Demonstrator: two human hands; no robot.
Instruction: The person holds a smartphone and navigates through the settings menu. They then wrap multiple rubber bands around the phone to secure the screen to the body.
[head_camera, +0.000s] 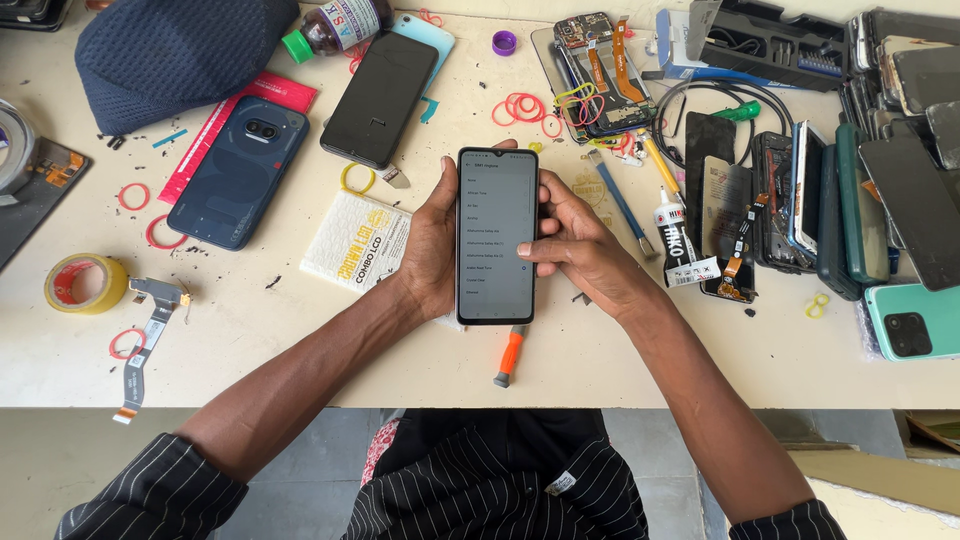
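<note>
My left hand (428, 245) grips a black smartphone (497, 210) from its left side and holds it upright above the white table (260, 350). The screen is lit and shows a grey menu list. My right hand (582, 245) rests against the phone's right edge, with the thumb touching the lower right part of the screen. Under the phone, an orange-handled tool (509, 357) pokes out toward the table's front edge.
A dark blue phone (238, 172) and a black phone (380, 97) lie at upper left, by a white box (356, 240), yellow tape roll (85, 283) and flex cable (146, 335). Glue tube (676, 240), opened phones (600, 75) and stacked phones (860, 200) crowd the right.
</note>
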